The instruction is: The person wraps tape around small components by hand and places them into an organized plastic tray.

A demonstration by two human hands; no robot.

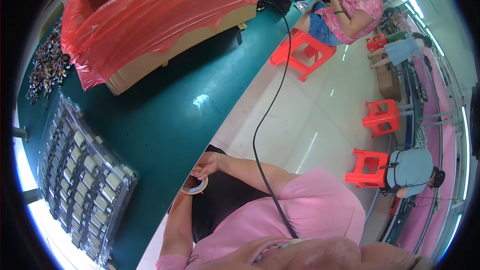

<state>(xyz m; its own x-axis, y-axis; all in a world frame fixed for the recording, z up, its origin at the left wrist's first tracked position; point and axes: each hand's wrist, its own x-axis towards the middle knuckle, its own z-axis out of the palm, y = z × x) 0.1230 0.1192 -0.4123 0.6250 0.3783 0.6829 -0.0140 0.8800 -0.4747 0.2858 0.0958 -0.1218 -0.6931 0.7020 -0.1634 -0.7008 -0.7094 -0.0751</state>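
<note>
Both my hands are close together at the near edge of the green table. My right hand (208,164) has its fingers drawn together at the table's edge; anything between them is too small to make out. A roll of tape (202,188), a pale ring, sits at my left hand (189,182). I cannot tell if the roll is held or hangs around the wrist. The fingers of that left hand are mostly hidden. To the left on the table lies a clear plastic tray (131,182) with rows of small metallic, boxy parts (90,164).
A cardboard box (135,72) lined with red plastic (165,20) stands on the table (165,125), beside a heap of small parts (50,65). A black cable (256,135) crosses the view. A co-worker (357,15) sits on a red stool (305,50); other people and stools stand farther right.
</note>
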